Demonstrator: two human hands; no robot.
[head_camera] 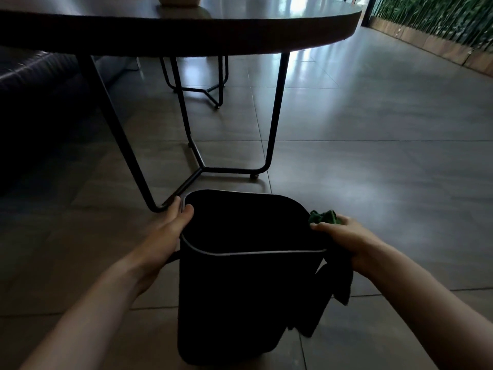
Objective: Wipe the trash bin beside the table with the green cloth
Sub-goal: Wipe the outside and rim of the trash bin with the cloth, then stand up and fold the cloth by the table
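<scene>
A: Where do we stand?

B: Our left hand (170, 225) clamps the trash bin (240, 289) rim, on the floor by the table legs (186, 124).

A: And right?

B: Our right hand (344, 236) fingers clutch the green cloth (326, 217) against the wall; we should press firmly, stroking downward.

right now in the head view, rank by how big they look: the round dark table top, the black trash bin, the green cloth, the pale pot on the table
1. Round dark table top, cut off by the frame.
2. Black trash bin; it is nearer the camera, so true order with the table is unsure.
3. Green cloth, partly hidden.
4. Pale pot, mostly out of frame, so unsure against the cloth.
</scene>
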